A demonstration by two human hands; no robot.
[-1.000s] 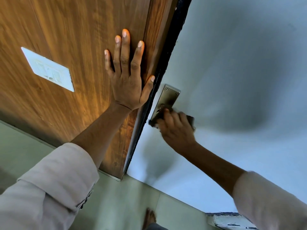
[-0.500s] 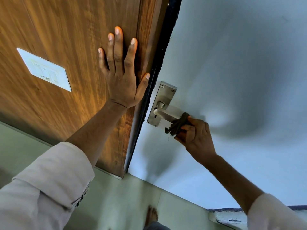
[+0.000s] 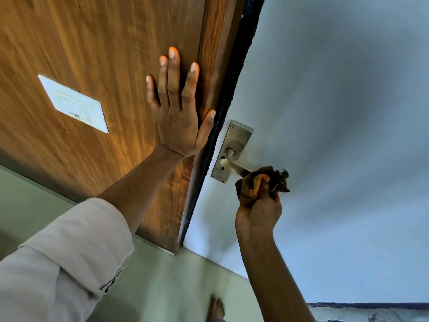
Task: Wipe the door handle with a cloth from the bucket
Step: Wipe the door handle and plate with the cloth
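The left hand point(image 3: 178, 126) lies flat on the wood panel point(image 3: 104, 54), while the right hand point(image 3: 257, 217) grips a bunched cloth point(image 3: 255, 184) at the handle's point(image 3: 234, 167) free end.

You're looking at a white switch plate point(image 3: 73, 103) set in the wood-grain panel point(image 3: 97, 54), pale green floor tiles point(image 3: 167, 282) below.

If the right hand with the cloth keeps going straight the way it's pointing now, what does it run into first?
Most likely the door handle. The right hand holds the bunched cloth at the lever's free end, aimed up along it toward the metal backplate. Depth is unclear, so it might instead meet the grey door.
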